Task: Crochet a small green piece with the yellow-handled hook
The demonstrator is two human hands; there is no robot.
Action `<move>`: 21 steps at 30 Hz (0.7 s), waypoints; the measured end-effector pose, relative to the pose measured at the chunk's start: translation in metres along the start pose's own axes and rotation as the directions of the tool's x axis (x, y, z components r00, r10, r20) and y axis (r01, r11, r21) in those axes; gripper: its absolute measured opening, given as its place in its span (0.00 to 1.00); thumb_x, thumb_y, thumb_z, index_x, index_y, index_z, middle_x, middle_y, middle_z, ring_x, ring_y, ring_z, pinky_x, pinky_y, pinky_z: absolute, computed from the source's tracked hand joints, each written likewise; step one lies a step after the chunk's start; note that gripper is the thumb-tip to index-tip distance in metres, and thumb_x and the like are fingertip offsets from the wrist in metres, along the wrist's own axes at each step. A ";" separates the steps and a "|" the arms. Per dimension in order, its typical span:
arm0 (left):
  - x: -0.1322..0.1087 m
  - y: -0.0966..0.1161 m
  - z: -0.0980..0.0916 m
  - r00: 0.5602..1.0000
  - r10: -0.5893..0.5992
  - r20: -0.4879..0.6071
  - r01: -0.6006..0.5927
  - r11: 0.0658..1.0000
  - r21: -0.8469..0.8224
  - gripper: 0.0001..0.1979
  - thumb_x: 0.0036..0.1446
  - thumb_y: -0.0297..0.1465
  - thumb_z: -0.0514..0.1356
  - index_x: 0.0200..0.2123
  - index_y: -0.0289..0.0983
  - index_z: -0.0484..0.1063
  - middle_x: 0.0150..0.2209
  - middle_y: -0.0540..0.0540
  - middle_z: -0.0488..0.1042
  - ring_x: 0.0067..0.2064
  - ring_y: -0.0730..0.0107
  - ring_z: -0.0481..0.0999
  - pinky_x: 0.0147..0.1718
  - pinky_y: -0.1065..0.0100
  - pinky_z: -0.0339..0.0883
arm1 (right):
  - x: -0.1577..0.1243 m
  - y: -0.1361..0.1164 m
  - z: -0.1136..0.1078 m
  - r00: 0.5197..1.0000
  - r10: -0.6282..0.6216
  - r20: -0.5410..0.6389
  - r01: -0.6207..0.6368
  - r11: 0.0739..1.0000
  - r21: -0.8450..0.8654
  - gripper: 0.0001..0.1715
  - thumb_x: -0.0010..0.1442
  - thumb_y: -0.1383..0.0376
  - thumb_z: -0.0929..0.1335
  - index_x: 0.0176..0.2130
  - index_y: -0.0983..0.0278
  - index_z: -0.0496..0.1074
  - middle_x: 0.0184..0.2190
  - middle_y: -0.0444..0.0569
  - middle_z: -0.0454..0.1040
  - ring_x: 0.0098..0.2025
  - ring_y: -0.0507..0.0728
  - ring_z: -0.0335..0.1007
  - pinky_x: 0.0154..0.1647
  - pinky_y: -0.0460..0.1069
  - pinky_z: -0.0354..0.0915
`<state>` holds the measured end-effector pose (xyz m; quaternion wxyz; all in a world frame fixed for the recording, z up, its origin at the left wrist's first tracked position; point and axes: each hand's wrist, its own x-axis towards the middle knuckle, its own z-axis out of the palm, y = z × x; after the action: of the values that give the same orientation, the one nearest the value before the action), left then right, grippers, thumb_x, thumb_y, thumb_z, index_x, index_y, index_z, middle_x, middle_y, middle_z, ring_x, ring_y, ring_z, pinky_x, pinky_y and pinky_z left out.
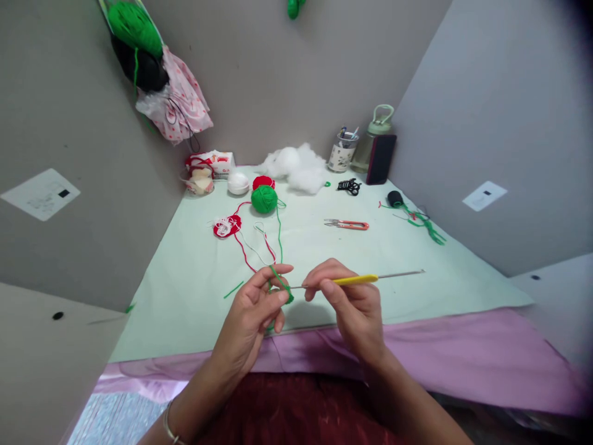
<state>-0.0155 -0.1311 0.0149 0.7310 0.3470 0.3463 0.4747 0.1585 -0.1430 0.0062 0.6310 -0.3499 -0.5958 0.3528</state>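
Between its thumb and fingers, my left hand (pixel 256 309) pinches a small piece of green crochet (pixel 290 297). Green yarn (pixel 279 238) crosses the raised left fingers and runs back to a green yarn ball (pixel 264 199). My right hand (pixel 348 304) is closed around the yellow handle of a crochet hook (pixel 356 280), held level. One metal end points left and meets the green piece; the other sticks out to the right. Whether a loop sits on the hook is too small to tell. A red crochet piece with white yarn (pixel 227 227) lies beyond the left hand.
Thread snips (pixel 347 224) lie mid-table, with a black claw clip (pixel 349 186) behind them. White stuffing (pixel 301 168), a pen tin (pixel 342 152), a bottle (pixel 376 139) and a phone (pixel 382 159) stand along the back. Yarn scraps (pixel 424 224) lie right. Grey partitions enclose the table.
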 end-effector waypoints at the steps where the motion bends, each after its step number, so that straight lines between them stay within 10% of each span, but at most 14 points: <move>1: 0.000 0.000 0.000 1.000 0.004 0.006 -0.004 1.000 0.010 0.18 0.55 0.31 0.75 0.50 0.41 0.84 0.36 0.52 0.71 0.22 0.87 0.58 0.19 0.80 0.61 | 0.001 0.001 0.000 1.000 0.029 0.002 -0.029 0.999 0.042 0.12 0.74 0.63 0.69 0.40 0.59 0.83 0.31 0.45 0.78 0.37 0.54 0.75 0.41 0.50 0.69; 7: 0.001 0.001 0.002 1.000 -0.003 0.006 0.003 0.999 0.042 0.41 0.50 0.32 0.78 0.67 0.40 0.72 0.36 0.50 0.73 0.28 0.76 0.68 0.16 0.79 0.61 | 0.002 0.012 0.013 0.955 0.296 0.022 -0.279 0.871 0.405 0.13 0.68 0.54 0.74 0.37 0.59 0.85 0.33 0.45 0.78 0.28 0.50 0.73 0.30 0.46 0.69; 12: 0.004 0.005 0.001 0.999 -0.035 -0.007 0.035 0.999 0.026 0.48 0.48 0.33 0.79 0.71 0.38 0.66 0.36 0.49 0.73 0.31 0.73 0.72 0.16 0.80 0.61 | -0.003 0.017 0.020 0.960 0.281 -0.009 -0.253 0.878 0.406 0.11 0.69 0.54 0.74 0.39 0.56 0.86 0.32 0.44 0.77 0.28 0.49 0.72 0.30 0.45 0.67; 21: 0.011 -0.006 -0.007 0.997 -0.056 -0.046 0.050 0.990 -0.131 0.15 0.49 0.31 0.79 0.36 0.33 0.80 0.29 0.56 0.71 0.18 0.91 0.51 0.16 0.82 0.58 | -0.005 0.020 0.023 1.000 0.003 0.001 -0.003 0.997 -0.075 0.13 0.71 0.66 0.71 0.49 0.52 0.85 0.41 0.48 0.80 0.44 0.55 0.77 0.45 0.50 0.73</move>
<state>-0.0154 -0.1211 0.0039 0.7555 0.2776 0.3417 0.4852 0.1343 -0.1368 -0.0126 0.6166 -0.3740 -0.6083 0.3316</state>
